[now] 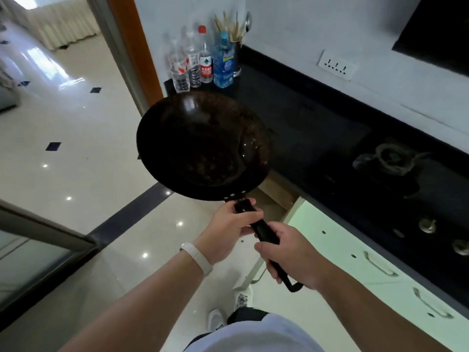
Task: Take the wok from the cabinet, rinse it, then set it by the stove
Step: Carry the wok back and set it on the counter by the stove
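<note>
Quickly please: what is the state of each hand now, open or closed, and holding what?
Left hand: closed, grips the handle of the wok.
Right hand: closed, grips the same handle, farther back.

Arms outstretched, left hand (pixel 228 232) ahead of right hand (pixel 295 257), grips curled

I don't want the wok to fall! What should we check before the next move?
1. Left hand and right hand grip the handle: ok.
2. Wok open side up: ok.
3. Wok rinsed: cannot tell.
4. Bare countertop beside the gas burner: ok.
5. Bottles stand apart from the wok, at the countertop's far end: ok.
</note>
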`<state>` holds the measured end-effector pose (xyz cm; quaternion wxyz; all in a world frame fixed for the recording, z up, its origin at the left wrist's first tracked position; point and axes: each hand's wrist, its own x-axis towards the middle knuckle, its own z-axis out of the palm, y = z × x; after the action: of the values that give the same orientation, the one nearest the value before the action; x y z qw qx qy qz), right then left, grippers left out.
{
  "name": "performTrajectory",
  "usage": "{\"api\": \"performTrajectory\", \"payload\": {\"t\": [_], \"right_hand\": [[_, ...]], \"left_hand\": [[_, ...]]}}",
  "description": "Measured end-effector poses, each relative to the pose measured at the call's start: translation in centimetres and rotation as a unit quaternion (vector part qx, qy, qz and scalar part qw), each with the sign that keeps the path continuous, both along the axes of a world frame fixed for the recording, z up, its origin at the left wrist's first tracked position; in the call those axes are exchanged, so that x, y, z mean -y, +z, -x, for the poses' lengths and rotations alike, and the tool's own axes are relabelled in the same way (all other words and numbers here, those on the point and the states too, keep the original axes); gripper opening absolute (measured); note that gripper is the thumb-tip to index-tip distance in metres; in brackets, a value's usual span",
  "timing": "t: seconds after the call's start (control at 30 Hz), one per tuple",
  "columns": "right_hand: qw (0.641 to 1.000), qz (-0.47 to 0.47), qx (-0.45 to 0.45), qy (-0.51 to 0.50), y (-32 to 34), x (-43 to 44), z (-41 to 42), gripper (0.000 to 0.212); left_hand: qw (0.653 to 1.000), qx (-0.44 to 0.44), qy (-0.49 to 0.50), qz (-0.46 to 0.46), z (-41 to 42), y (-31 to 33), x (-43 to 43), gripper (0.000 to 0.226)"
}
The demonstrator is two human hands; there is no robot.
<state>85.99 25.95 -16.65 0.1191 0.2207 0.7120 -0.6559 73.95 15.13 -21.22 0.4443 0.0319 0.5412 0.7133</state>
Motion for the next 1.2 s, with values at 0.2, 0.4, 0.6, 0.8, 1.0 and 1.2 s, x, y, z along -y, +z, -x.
{"api": "performTrajectory", "payload": {"t": [0.2,0.4,0.6,0.8,1.0,1.2], "right_hand": [[0.999,0.018,0.005,-0.032,-0.7,-1.9,1.6,0.009],[0.999,0.013,-0.010,-0.048,-0.7,-3.3,3.9,0.005],[0.996,0.022,-0.019,-0.079,-0.6,-3.4,6.8,0.009],[0.992,0.021,-0.014,-0.121,-1.3,-1.8,11.6,0.010],[0.978,0.021,0.001,-0.206,-2.5,3.2,19.7,0.014],[0.958,0.008,0.021,-0.285,-2.2,8.3,28.0,0.003]], "left_hand": [[0.999,-0.006,-0.019,0.044,2.0,0.5,-2.6,0.044],[0.996,-0.049,-0.022,0.070,4.5,1.8,-4.7,0.041],[0.995,-0.053,-0.048,0.063,7.9,2.3,-5.5,0.039],[0.992,-0.041,-0.095,0.066,13.4,0.8,-5.1,0.037],[0.981,-0.025,-0.180,0.062,22.6,-0.9,-2.8,0.039],[0.966,-0.022,-0.253,0.044,31.2,-0.5,-0.3,0.036]]}}
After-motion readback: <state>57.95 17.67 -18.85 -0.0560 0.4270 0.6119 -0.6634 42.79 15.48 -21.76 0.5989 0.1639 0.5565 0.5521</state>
